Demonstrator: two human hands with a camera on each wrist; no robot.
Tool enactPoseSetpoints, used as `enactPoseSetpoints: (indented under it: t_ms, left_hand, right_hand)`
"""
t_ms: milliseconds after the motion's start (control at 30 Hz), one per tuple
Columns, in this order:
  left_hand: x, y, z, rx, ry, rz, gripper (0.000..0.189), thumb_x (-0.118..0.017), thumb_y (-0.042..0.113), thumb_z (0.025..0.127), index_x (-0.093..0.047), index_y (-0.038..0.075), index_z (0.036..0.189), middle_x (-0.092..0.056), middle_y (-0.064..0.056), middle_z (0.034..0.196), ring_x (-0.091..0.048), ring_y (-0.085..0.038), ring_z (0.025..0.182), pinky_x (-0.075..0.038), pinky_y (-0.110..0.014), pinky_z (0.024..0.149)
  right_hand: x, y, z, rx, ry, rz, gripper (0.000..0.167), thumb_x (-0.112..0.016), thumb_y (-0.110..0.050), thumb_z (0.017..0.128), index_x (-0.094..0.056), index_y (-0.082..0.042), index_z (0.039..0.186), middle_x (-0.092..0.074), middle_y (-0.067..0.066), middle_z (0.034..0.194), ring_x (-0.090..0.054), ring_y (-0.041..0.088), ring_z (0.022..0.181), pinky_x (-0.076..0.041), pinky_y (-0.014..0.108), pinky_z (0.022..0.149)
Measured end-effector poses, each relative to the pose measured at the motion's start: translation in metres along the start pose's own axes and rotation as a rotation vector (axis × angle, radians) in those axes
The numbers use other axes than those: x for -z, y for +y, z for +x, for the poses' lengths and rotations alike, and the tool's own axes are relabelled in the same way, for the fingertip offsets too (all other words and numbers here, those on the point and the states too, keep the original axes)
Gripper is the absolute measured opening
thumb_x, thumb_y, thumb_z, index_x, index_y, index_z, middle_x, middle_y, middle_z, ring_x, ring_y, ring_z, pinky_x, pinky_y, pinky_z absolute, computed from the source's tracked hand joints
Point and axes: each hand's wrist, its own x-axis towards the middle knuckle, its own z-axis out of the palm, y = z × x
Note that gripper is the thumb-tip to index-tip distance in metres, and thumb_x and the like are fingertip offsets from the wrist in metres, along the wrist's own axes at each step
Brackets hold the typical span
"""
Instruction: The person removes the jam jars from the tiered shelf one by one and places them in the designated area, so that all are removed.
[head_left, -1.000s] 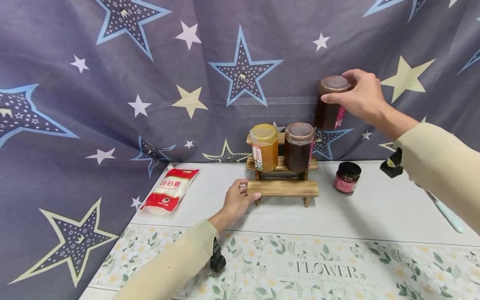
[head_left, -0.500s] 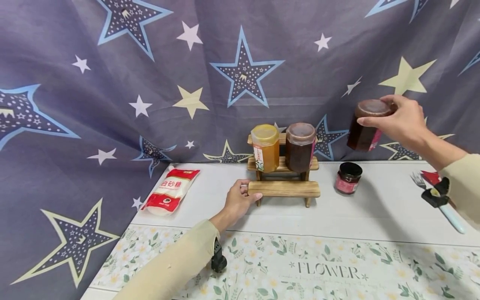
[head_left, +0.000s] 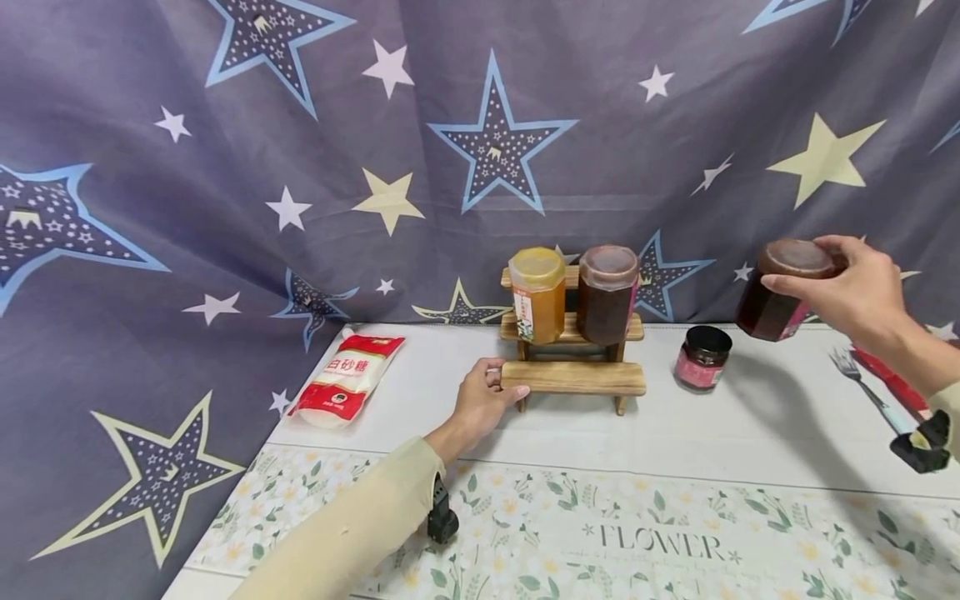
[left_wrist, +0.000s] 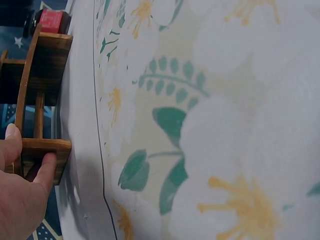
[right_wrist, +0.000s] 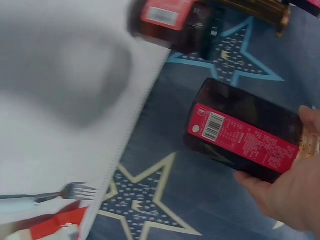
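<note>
A dark brown jar with a pink label point(right_wrist: 245, 132) hangs in the air at the right, and my right hand point(head_left: 862, 283) grips it round its lid end. Low at the stand's left end, my left hand point(head_left: 480, 400) pinches the bottom step of a small wooden tiered stand point(head_left: 573, 377), thumb on top. On the stand's middle step are a jar of amber honey with a yellow lid point(head_left: 538, 300) and another dark jar point(head_left: 606, 300), side by side. A short black-lidded jar with a pink label point(head_left: 702, 358) stands on the table between the stand and my right hand.
A red and white bag of sugar point(head_left: 348, 379) lies at the left of the table. At the right are a fork point(head_left: 870, 387) and a red packet point(head_left: 892, 383). A star-patterned curtain point(head_left: 315, 208) hangs behind; a floral cloth point(head_left: 600, 533) covers the front.
My right hand has carried the dark jar right and downward, from above the stand's right side to beyond the black-lidded jar. My left hand keeps its hold on the stand.
</note>
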Motion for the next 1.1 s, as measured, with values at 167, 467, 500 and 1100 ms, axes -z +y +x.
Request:
enactPoseSetpoints:
  t_ms: [167,467,500,1100]
  left_hand:
    - [0.0,0.001,0.0,-0.001,0.002,-0.01,0.057,-0.075,0.009,0.084,-0.046,0.002,0.133,-0.067,-0.014,0.108,-0.064,-0.02,0.09,-0.053,-0.028,0.073]
    - [0.0,-0.002,0.001,0.004,0.003,-0.008,0.059,-0.075,0.01,0.085,-0.045,0.002,0.135,-0.066,-0.014,0.109,-0.063,-0.02,0.092,-0.053,-0.028,0.074]
    - [0.0,-0.002,0.0,0.003,0.004,-0.005,0.058,-0.075,0.011,0.085,-0.045,0.002,0.134,-0.066,-0.013,0.109,-0.063,-0.02,0.092,-0.053,-0.028,0.074]
    - [0.0,0.001,0.0,0.012,-0.002,0.003,0.059,-0.074,0.013,0.085,-0.045,0.004,0.135,-0.065,-0.012,0.111,-0.061,-0.019,0.092,-0.053,-0.028,0.073]
  right_hand:
    - [-0.007,0.018,-0.006,0.013,0.037,-0.01,0.084,-0.078,-0.044,0.078,-0.045,0.006,0.137,-0.057,0.032,0.112,-0.036,-0.016,0.065,-0.033,0.009,0.054]
    - [-0.021,0.042,-0.021,-0.023,-0.014,-0.018,0.088,-0.076,-0.043,0.08,-0.038,0.01,0.14,-0.052,0.036,0.116,-0.057,0.039,0.092,-0.032,0.01,0.053]
    - [-0.022,0.045,-0.022,-0.026,-0.023,-0.012,0.088,-0.076,-0.043,0.08,-0.038,0.01,0.14,-0.052,0.036,0.116,-0.059,0.031,0.086,-0.033,0.01,0.052]
    - [-0.037,0.069,-0.037,-0.023,-0.092,0.046,0.085,-0.08,-0.039,0.078,-0.041,0.008,0.137,-0.054,0.034,0.115,-0.047,-0.004,0.075,-0.038,0.012,0.056]
